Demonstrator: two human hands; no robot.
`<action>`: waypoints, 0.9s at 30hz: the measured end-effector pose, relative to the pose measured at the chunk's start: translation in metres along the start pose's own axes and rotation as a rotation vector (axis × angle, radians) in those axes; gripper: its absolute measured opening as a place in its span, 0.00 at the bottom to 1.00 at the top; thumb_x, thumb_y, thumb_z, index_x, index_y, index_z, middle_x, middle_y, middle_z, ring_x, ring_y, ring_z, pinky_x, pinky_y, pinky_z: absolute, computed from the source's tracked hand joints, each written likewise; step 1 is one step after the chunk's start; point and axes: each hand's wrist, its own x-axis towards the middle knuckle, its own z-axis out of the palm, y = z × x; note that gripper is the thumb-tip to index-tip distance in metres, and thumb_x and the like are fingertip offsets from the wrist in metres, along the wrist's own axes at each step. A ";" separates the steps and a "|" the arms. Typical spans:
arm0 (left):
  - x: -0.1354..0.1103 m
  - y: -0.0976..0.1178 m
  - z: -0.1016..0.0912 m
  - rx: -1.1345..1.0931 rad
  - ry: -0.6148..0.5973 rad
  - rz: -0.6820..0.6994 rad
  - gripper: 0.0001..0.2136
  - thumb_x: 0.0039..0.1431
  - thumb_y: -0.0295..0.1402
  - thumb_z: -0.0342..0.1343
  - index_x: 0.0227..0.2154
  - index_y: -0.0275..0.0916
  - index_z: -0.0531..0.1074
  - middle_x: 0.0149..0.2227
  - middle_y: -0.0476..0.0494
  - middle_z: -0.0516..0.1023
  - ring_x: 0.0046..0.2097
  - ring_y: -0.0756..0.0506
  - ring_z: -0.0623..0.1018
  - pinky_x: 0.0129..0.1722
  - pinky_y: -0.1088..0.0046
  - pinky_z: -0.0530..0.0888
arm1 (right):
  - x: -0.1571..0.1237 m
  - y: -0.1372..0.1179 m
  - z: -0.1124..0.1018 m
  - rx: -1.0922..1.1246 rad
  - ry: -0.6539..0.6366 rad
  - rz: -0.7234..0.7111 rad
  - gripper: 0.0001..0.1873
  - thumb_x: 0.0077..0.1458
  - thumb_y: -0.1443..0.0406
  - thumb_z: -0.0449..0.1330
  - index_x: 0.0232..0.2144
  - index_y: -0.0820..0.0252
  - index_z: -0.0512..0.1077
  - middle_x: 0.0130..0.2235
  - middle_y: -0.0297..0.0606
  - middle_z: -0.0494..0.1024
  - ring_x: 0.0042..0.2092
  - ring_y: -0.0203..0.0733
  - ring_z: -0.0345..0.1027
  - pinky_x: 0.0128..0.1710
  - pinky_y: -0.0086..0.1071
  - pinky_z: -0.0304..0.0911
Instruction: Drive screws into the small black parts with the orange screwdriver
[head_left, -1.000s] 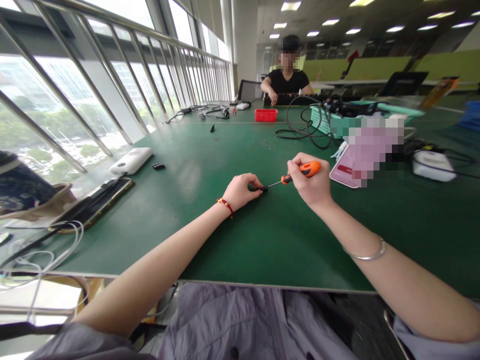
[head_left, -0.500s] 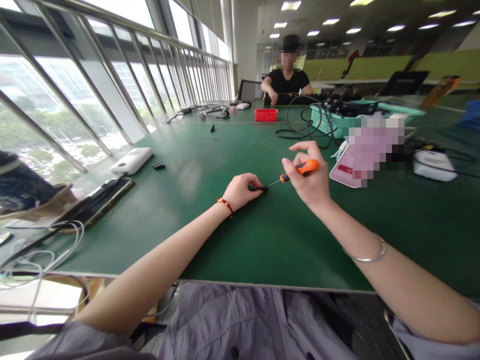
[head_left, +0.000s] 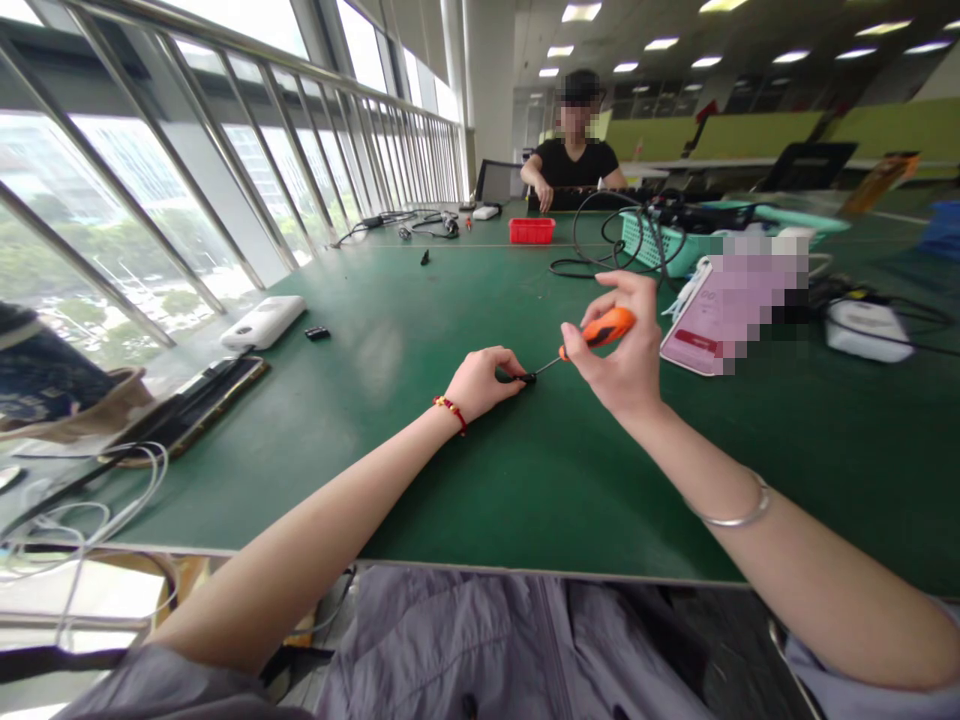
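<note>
My left hand [head_left: 480, 381] rests on the green table [head_left: 420, 330], fingers pinched round a small black part [head_left: 517, 377] that pokes out past my fingertips. My right hand [head_left: 619, 350] holds an orange-handled screwdriver [head_left: 606, 327] by its handle, thumb and fingers wrapped loosely round it. The thin shaft slants down to the left and its tip meets the black part. A red bead bracelet sits on my left wrist, a silver bangle on my right forearm.
A white box [head_left: 264, 321], a small black piece [head_left: 316, 333] and a dark tablet [head_left: 196, 396] lie left. A pink phone [head_left: 701, 335], black cables [head_left: 600, 262], a teal basket [head_left: 660, 245] and a white device [head_left: 866, 330] lie right. A red tray [head_left: 531, 230] and a seated person [head_left: 574, 150] are far.
My right hand's fingers have opened and re-gripped the orange handle, which tilted up slightly. My left hand and the black part stayed put.
</note>
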 end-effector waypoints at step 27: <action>0.001 -0.003 0.002 0.003 -0.005 -0.004 0.03 0.47 0.28 0.58 0.27 0.37 0.74 0.31 0.48 0.78 0.34 0.48 0.76 0.38 0.72 0.72 | 0.000 -0.008 -0.001 0.049 -0.106 0.145 0.06 0.48 0.61 0.59 0.29 0.56 0.67 0.18 0.26 0.64 0.20 0.32 0.59 0.25 0.29 0.57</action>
